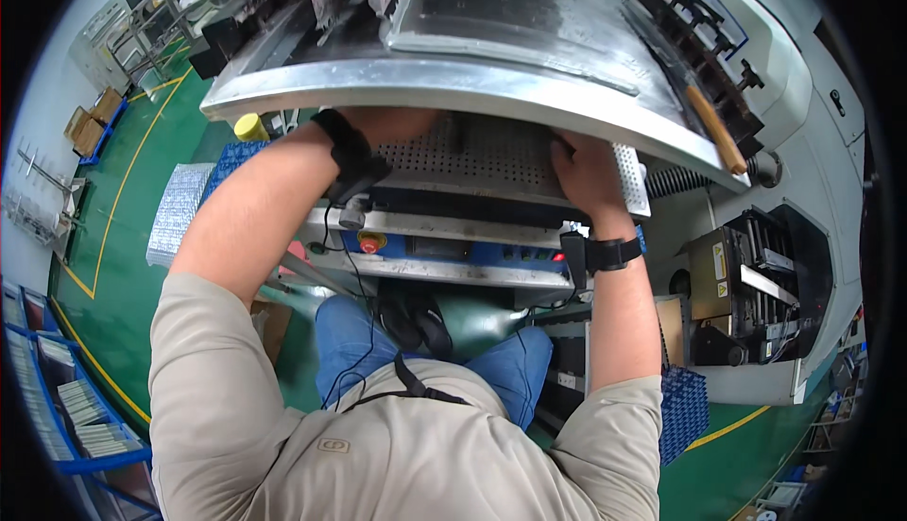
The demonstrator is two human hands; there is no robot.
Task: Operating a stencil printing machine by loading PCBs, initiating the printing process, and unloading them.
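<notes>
green painted floor [132, 266] crossed by curved yellow lines [113, 209]. at far left, cardboard boxes [93, 119] against a pale wall [38, 115]. lower left, blue shelving [57, 408] filled with flat stacked packs. on the right, a large white machine housing [803, 77] under bright overhead light.

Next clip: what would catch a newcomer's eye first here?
The big curved metal lid, raised across the top of the view, with both hands reaching under it onto a perforated plate at centre. The right hand lies flat on the plate; the left hand is mostly hidden under the lid's edge. Below the plate, a red button sits on the blue panel.
</notes>
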